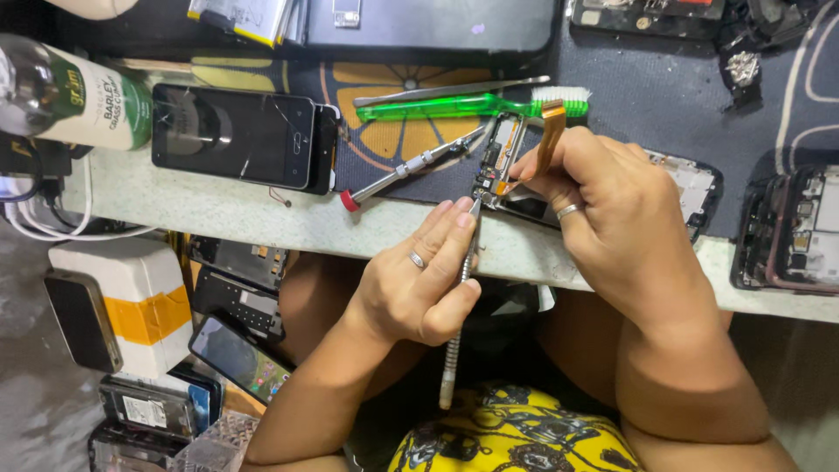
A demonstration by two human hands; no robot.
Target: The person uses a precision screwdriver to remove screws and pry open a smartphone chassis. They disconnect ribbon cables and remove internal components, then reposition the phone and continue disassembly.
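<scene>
Two hands meet over an opened phone [690, 188] lying at the front edge of the worktop [218, 210]. The phone has its back off: a narrow board [500, 157] of small metal parts and dark chips runs along its left end, and a pale inner frame shows at its right end, ringed by a black rim. Most of its middle is hidden under the right hand.

Left hand [415, 288]: fingers closed around a slim metal tool [454, 350] with a knurled grip, held like a pen, its tip touching the lower end of the board. A ring sits on one finger.

Right hand [612, 218]: it rests on the phone, thumb and forefinger pinched on an orange flat cable [551, 131] that stands up from the board. This hand also wears a ring.

Just beyond the phone lie a green toothbrush [463, 107] with white bristles and metal tweezers [446, 90] beside it. A small screwdriver [406, 170] with a red cap lies slanted, its tip near the top of the board. Further left a black phone [236, 135] with a cracked screen lies flat, and a green-labelled bottle [65, 92] lies on its side near it. Another opened phone [791, 232] sits at the right edge. Below the worktop, to the left, more phones and parts are piled on the floor.
</scene>
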